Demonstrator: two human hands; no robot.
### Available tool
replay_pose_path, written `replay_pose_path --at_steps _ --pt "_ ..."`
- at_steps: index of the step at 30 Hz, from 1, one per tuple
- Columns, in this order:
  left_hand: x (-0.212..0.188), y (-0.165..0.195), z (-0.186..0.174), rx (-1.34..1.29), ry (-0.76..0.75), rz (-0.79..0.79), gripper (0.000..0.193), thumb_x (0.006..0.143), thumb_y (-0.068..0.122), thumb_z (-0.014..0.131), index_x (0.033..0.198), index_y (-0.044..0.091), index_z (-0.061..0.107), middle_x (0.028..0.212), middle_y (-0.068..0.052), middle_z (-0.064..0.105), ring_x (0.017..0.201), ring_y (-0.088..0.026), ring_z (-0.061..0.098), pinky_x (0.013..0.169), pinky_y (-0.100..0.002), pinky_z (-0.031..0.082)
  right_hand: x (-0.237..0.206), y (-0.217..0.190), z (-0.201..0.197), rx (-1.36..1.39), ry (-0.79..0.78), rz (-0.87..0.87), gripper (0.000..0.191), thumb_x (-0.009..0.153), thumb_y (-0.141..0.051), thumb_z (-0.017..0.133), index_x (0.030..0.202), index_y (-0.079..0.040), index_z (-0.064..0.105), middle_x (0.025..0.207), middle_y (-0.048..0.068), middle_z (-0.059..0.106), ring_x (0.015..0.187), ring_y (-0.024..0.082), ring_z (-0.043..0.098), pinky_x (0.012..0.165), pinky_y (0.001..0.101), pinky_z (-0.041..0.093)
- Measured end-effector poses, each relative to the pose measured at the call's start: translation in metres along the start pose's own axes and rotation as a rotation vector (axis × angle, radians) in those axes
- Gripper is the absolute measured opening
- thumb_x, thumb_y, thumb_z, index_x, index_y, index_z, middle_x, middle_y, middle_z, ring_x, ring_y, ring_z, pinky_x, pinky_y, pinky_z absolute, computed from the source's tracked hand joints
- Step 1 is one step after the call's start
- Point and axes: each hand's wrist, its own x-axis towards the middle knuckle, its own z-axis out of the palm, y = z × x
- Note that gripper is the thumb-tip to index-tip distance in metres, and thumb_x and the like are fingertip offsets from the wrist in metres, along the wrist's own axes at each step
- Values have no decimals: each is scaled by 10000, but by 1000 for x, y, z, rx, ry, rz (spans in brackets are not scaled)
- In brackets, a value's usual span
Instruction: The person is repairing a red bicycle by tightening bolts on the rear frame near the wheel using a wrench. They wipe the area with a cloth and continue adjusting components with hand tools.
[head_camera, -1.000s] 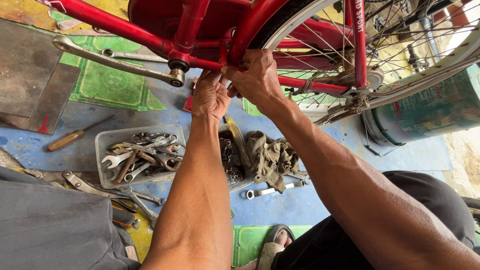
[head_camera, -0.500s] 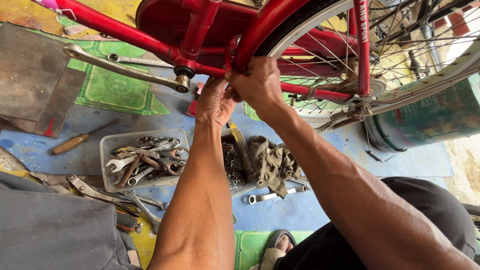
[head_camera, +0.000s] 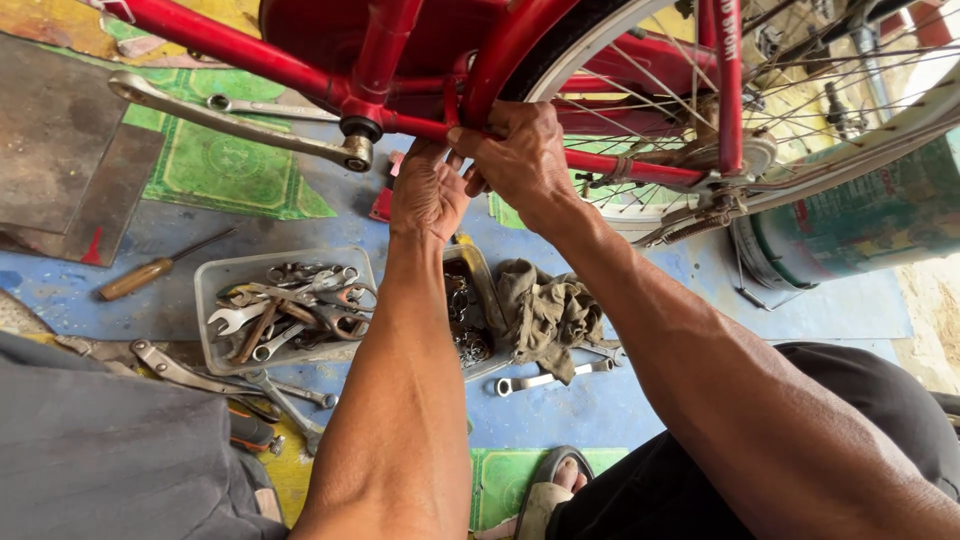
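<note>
Both hands up on the red steel bicycle frame (head_camera: 420, 125), just behind the bottom bracket where the tubes meet the white-rimmed wheel (head_camera: 640, 215). The right hand (head_camera: 515, 155) has its fingers wrapped tight around the red tube. The left hand (head_camera: 428, 190) presses in beside it, fingers curled against the frame. Below on the blue floor sit a clear plastic tray of spanners (head_camera: 285, 300) and a crumpled grey rag (head_camera: 545, 310).
</note>
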Motion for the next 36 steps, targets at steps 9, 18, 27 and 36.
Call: replay_pose_path --at_steps 9,18,27,36 --pt "-11 -4 3 49 -57 31 454 957 86 644 1391 138 521 1385 -63 585 1267 -229 557 872 -391 511 -7 -6 2 -31 53 45 245 854 -155 763 1001 41 754 776 108 779 535 158 745 438 273 583" --pt "-4 -6 -1 37 -34 38 364 956 145 712 1293 120 577 1258 -47 641 1139 -204 589 714 -366 470 -2 3 5 -9 48 -12 242 858 -151 759 997 48 751 814 106 780 542 152 739 466 278 623" --pt "-4 -12 -3 49 -5 50 392 916 151 741 1279 140 594 1251 -14 643 1172 -195 591 772 -367 499 1 7 5 -16 57 32 246 855 -151 757 1007 41 752 814 108 776 539 154 732 471 287 611" --pt "-1 -9 -6 61 23 68 379 967 169 726 1319 131 593 1297 -17 620 1218 -186 574 828 -399 495 -1 4 8 15 52 19 249 863 -148 744 1019 46 749 816 112 775 545 155 734 469 285 621"
